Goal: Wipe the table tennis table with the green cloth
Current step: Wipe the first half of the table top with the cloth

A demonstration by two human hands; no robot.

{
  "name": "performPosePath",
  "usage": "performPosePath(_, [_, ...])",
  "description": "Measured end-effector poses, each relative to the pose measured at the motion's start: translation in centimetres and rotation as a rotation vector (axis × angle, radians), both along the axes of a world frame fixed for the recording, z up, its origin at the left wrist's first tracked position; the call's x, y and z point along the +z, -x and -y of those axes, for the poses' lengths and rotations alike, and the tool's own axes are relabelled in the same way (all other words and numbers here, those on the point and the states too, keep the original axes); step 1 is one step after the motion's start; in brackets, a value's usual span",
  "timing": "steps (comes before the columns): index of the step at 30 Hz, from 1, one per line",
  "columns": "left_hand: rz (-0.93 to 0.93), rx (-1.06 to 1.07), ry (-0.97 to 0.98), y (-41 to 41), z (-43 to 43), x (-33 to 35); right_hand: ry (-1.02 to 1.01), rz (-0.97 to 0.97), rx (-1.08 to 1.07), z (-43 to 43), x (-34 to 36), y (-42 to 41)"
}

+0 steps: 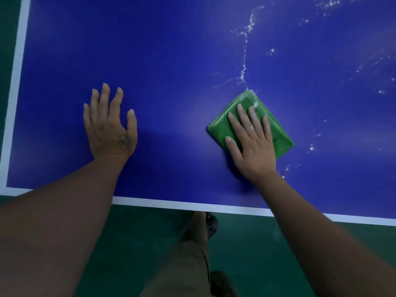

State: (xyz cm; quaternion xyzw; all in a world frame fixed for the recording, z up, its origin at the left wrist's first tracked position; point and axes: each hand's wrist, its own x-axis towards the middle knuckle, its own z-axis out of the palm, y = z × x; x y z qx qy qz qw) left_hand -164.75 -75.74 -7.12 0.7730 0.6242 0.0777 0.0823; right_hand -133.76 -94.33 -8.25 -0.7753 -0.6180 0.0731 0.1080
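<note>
Fingers [252, 116] of the right hand [250, 144] press flat on the cloth [280, 133] at centre right, while the left hand [110, 125], spread flat, braces on the worktop [171, 61].

the floor [257, 254] is dark green, smooth and even in colour. it shows as a broad band below the near edge of the table tennis table [171, 61] and as a narrow strip down the left side. a faint pale sheen lies on it at the right, just below the table's white border line [171, 203]. the light is dim and soft. the table has a deep blue top with pale, blurred patches of glare.
</note>
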Motion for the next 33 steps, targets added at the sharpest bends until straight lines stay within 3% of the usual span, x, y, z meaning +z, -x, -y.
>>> performPosePath(6, [-0.026, 0.006, 0.004, 0.3, 0.0, 0.0, 0.065, -0.030, 0.240, 10.3, 0.4, 0.2])
performPosePath(10, [0.007, -0.004, -0.023, 0.5, -0.2, -0.3, 0.142, 0.035, 0.505, 9.1, 0.6, -5.2])
performPosePath(14, [-0.006, -0.005, -0.019, 0.6, -0.3, -0.5, 0.088, 0.058, 0.393, 3.9, 0.2, -8.4])
performPosePath(20, [-0.038, 0.009, 0.042, 0.3, -0.3, 0.2, 0.078, 0.046, 0.156, 4.2, 1.0, -3.7])
performPosePath(23, [-0.042, 0.056, 0.071, -0.8, 0.0, 0.3, 0.133, -0.016, 0.175, 6.3, 1.2, -0.3])
performPosePath(28, [-0.024, 0.427, 0.128, -9.0, 1.0, 0.6, 0.160, 0.019, 0.281, 5.7, 1.4, -0.3])
performPosePath(33, [-0.067, 0.502, 0.110, -9.6, 0.7, -1.0, 0.126, 0.007, 0.342, 1.4, 0.3, -1.4])
